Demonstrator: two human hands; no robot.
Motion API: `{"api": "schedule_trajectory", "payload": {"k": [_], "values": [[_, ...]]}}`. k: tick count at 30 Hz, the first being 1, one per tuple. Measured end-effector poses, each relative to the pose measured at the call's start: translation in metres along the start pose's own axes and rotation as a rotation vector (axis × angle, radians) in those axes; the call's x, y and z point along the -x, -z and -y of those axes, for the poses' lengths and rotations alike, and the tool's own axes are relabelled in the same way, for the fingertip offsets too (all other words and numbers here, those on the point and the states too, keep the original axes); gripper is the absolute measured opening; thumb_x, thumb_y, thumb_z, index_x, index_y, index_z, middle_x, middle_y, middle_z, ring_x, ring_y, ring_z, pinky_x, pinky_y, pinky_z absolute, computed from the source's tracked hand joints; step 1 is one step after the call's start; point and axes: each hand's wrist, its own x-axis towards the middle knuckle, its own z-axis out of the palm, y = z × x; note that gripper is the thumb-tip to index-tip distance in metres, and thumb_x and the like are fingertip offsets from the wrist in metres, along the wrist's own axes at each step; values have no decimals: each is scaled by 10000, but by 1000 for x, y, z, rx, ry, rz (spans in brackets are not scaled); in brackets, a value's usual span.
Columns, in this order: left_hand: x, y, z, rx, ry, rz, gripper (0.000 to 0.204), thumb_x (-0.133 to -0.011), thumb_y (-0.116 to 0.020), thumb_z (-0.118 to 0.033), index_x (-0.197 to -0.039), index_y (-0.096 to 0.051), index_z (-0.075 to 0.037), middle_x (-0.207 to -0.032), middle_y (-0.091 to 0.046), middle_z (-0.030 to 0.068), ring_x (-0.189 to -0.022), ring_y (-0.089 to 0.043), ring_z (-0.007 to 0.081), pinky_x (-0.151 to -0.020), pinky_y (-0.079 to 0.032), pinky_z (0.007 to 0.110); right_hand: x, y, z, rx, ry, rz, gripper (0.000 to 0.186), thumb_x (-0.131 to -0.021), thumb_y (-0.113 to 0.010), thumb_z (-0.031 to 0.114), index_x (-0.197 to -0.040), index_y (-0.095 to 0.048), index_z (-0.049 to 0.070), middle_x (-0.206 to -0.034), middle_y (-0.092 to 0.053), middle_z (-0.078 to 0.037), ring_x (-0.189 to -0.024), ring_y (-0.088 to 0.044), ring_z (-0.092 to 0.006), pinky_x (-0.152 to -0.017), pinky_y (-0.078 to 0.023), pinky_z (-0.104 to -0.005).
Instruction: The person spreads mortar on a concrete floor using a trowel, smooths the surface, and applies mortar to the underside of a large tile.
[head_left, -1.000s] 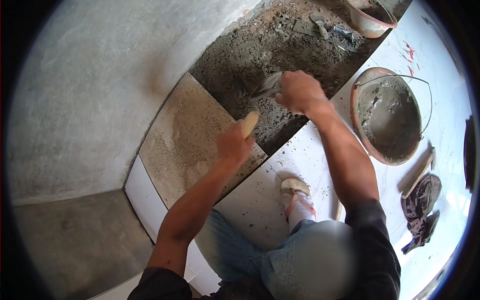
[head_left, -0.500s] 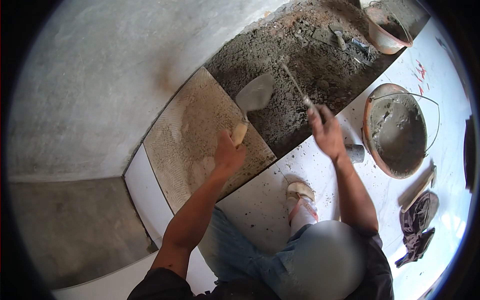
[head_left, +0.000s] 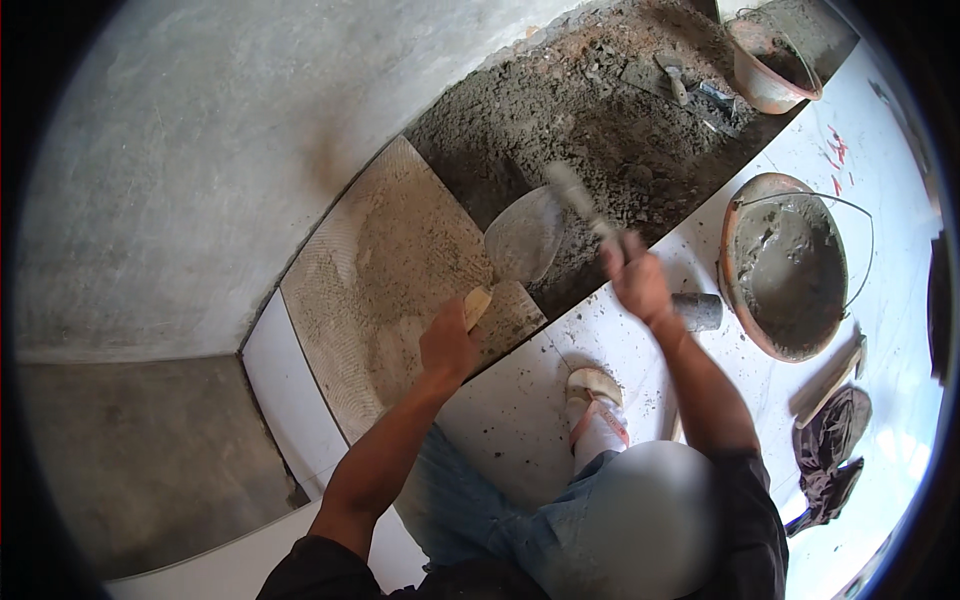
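Note:
My left hand (head_left: 448,338) is closed on the wooden handle of a trowel (head_left: 522,235), whose blade rests at the edge between a mortar-smeared tile (head_left: 355,260) and the dark mortar bed (head_left: 625,140). My right hand (head_left: 638,278) is closed on a long-handled tool (head_left: 590,210), angled up to the left over that bed; motion blurs its tip. A grey cylindrical mallet head (head_left: 697,311) lies on the white tiles (head_left: 510,410) just beside that hand.
A bucket of wet mix (head_left: 730,280) stands at the right; a second bucket (head_left: 752,75) is at the top. Small tools (head_left: 675,80) lie on the mortar. A wooden tool (head_left: 832,385) and dark cloth (head_left: 830,445) lie at right. A concrete wall (head_left: 180,180) bounds the left.
Both hands have come lower in the picture, the right also shifting rightward from beside the left trowel's blade. The trowel blade now lies lower, and the mallet head has come into sight.

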Motion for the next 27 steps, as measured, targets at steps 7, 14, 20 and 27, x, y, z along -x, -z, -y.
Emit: {"api": "schedule_trajectory", "payload": {"k": [7, 14, 20, 27], "values": [[6, 14, -8, -48, 62, 102, 408, -785, -699, -155, -1111, -478, -49, -998, -588, 153, -924, -616, 343, -737, -498, 452, -11, -5, -63, 294, 5, 39, 287, -955, -490, 320, -867, -574, 60, -661, -577, -162, -585, -610, -352, -493, -471, -438], [3, 1, 7, -129, 88, -48, 430, -791, -695, -157, -1131, -451, -60, -1049, -568, 146, -932, -611, 359, -754, -510, 461, 70, -13, 39, 50, -39, 108, 267, -884, -593, 274, -936, -539, 18, -705, -613, -217, -639, -633, -408, -589, -515, -481], [9, -16, -13, -260, -3, 28, 489, -778, -720, -156, -1168, -436, -76, -1104, -529, 136, -985, -597, 340, -755, -528, 429, -8, -30, 26, 298, -121, 76, 358, -901, -542, 365, -893, -559, 8, -759, -637, -248, -684, -648, -427, -622, -534, -527], [8, -9, -17, -126, 160, -7, 482, -825, -685, -148, -1203, -409, -34, -1121, -512, 158, -1026, -579, 352, -777, -528, 441, 64, -38, 52, 320, 81, 87, 310, -905, -539, 290, -1091, -566, 44, -804, -625, -226, -699, -644, -429, -545, -499, -526]]}}
